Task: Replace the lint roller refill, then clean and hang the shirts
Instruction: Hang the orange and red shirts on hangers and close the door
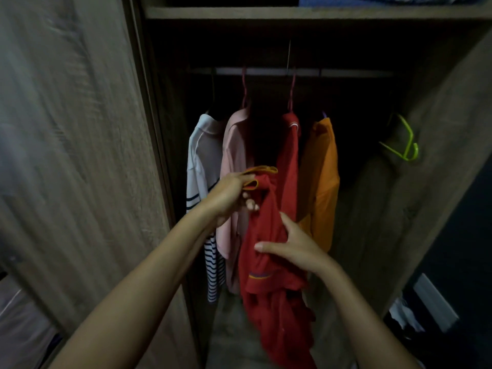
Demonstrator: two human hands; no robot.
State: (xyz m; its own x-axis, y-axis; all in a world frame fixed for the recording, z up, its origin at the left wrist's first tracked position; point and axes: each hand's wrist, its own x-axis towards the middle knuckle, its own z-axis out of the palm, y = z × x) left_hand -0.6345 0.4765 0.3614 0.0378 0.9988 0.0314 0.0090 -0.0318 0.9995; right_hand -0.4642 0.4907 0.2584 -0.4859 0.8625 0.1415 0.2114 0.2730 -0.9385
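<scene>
A red shirt (274, 262) with orange sleeve trim hangs from a red hanger on the wardrobe rail (292, 72). My left hand (231, 195) grips its sleeve edge, pulled out to the left. My right hand (292, 245) pinches the red fabric lower down, fingers closed into the cloth. To the left hang a white striped shirt (202, 166) and a pink shirt (235, 155); an orange shirt (323, 166) hangs to the right. No lint roller is in view.
An empty green hanger (404, 143) hangs at the right inside the wardrobe. The open wooden door (66, 155) stands at the left. A shelf (292, 13) above holds folded blue cloth. Clutter lies at the lower right.
</scene>
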